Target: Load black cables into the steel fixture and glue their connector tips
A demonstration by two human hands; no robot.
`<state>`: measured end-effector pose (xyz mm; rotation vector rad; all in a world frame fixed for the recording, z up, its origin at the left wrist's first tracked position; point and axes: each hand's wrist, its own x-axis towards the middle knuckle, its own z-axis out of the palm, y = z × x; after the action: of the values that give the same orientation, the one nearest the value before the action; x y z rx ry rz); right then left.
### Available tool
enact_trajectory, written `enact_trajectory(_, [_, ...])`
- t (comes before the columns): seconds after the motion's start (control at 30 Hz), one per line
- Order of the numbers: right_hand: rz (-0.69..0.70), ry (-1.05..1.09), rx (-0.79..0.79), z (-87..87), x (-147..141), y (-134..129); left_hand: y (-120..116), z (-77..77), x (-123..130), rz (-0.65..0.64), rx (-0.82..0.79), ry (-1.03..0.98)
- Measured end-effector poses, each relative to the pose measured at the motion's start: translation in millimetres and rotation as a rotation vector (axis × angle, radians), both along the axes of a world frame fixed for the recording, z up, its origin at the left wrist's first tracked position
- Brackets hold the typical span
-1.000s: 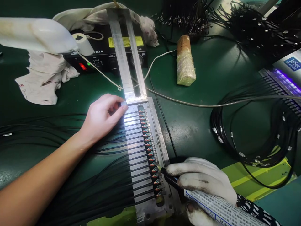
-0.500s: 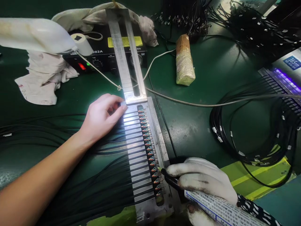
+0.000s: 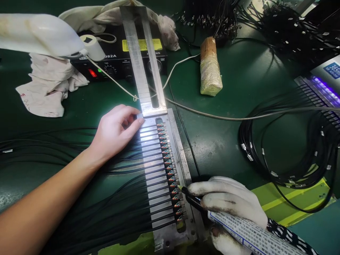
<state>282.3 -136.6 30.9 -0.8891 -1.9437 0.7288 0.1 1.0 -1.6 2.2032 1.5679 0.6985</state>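
A long metal fixture [image 3: 155,173] lies on the green bench, with several thin black cables [image 3: 159,194] side by side across it. Their stripped ends, showing small coloured wires and metal connectors [image 3: 170,166], sit over a dark slot. My bare left hand [image 3: 115,129] is closed at the fixture's upper left edge, thumb and forefinger on it. In a stained white glove, my right hand [image 3: 231,202] grips a glue tube [image 3: 236,230] with a printed white label and black nozzle. Its yellow-green tip is close to the connectors in the lower half of the row.
A slotted metal plate [image 3: 136,67] leans on a black control box [image 3: 108,67] behind the fixture. White lamp [image 3: 39,35] at left, wrapped block [image 3: 210,71] at back. Coiled cables [image 3: 245,145] and a purple-lit UV unit [image 3: 325,86] are at right.
The glue tube's tip has shifted slightly up and left along the row of connectors. My left hand keeps its place on the fixture.
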Motion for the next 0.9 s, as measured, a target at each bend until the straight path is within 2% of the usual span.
enact_trajectory(0.17, [-0.021,-0.022,0.015,2.3,0.4,0.4,0.0,-0.3,0.3,-0.008,0.009,0.0])
enact_trajectory(0.47, [-0.011,-0.011,0.018,2.8,5.9,-17.0,0.3,-1.1,0.0,-0.009,0.018,-0.004])
enact_trajectory(0.57, [0.028,-0.052,0.004,1.0,5.8,-16.9,0.7,-1.8,0.6,-0.006,0.02,-0.002])
enact_trajectory(0.9, [-0.002,-0.031,0.023,-1.1,1.0,-12.9,0.9,-1.2,0.2,-0.007,0.026,0.009])
